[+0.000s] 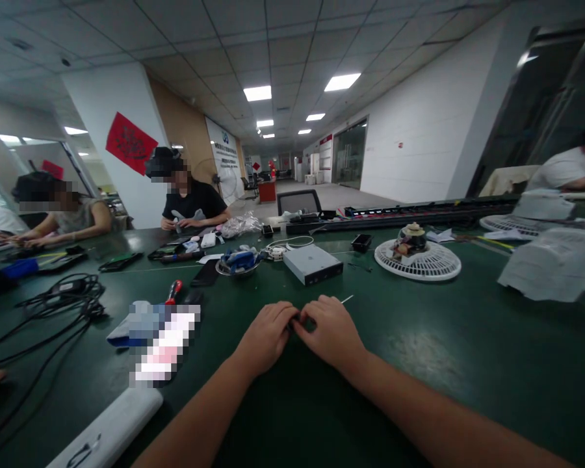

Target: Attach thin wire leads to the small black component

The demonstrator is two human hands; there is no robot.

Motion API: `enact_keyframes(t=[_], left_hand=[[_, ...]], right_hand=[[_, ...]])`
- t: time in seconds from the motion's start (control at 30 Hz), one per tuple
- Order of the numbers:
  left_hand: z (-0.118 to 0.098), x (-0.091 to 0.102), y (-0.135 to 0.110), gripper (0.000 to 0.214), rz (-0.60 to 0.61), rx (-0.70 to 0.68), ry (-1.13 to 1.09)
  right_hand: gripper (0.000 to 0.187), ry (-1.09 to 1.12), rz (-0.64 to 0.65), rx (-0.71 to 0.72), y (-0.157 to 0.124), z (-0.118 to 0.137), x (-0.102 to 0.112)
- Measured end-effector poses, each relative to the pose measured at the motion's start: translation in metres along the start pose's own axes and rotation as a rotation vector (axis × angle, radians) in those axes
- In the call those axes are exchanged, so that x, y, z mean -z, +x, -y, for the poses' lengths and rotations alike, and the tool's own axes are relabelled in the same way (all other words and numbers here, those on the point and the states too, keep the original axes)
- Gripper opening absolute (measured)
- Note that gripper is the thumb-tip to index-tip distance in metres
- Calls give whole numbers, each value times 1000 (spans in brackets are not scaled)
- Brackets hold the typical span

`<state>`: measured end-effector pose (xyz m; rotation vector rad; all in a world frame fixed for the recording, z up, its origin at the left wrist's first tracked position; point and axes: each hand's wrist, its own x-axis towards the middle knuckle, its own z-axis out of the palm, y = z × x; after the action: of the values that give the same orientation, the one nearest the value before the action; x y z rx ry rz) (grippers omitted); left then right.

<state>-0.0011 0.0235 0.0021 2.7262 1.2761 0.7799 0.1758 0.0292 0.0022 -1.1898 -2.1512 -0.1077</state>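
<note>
My left hand (273, 330) and my right hand (332, 331) meet over the green table, with fingers bent and fingertips together. Pinched between them is a small dark piece (292, 321), mostly hidden by the fingers, so its kind does not show. A thin pale stick (347, 299) pokes out beyond my right hand; whether that hand holds it cannot be seen. Just past my hands lies a silver disc drive (312, 261) with a dark front. A metal bowl (236, 268) holding blue cloth stands left of the drive.
A white fan grille (419, 263) carrying a motor lies right of the drive, near a small black box (361, 243). To the left are a red-handled tool (174, 292), black cables (73, 296) and a long white case (112, 429). Co-workers (190, 195) sit around the table.
</note>
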Motion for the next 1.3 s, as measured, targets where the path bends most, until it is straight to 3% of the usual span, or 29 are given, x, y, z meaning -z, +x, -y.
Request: enact_keyframes(t=[0.13, 0.2, 0.3, 0.4, 0.57, 0.7, 0.8, 0.87, 0.93, 1.03, 1.17, 1.3], left_hand=[[-4, 0, -14, 34, 44, -30, -22], [-4, 0, -20, 33, -4, -18, -22], [-2, 0, -29, 28, -74, 42, -79], [-1, 1, -35, 28, -166, 26, -145], [-3, 4, -37, 41, -139, 54, -170], [3, 6, -31, 31, -21, 31, -131], [7, 11, -22, 27, 187, 80, -32], [4, 15, -16, 30, 289, 120, 67], [-5, 17, -13, 33, 317, 181, 169], [-21, 18, -14, 44, 308, 388, 237], [-26, 15, -18, 42, 307, 471, 231], [-15, 14, -13, 37, 334, 467, 241]], right_hand=[[23, 105, 9, 47, -12, 2, 9], [20, 150, -4, 52, -16, 6, 13], [7, 153, -119, 4, -18, 11, 16], [22, 158, -181, 37, -20, 12, 14], [37, 345, -249, 67, -30, 9, 9], [48, 312, -227, 181, -28, -4, 18], [33, 251, -165, 274, -19, -14, 32], [32, 186, -134, 119, -17, -17, 39], [38, 263, -124, -9, -20, -17, 42], [41, 531, -129, -212, -30, -16, 38], [40, 898, -64, -463, -39, -25, 35], [32, 1053, 23, -453, -39, -34, 48]])
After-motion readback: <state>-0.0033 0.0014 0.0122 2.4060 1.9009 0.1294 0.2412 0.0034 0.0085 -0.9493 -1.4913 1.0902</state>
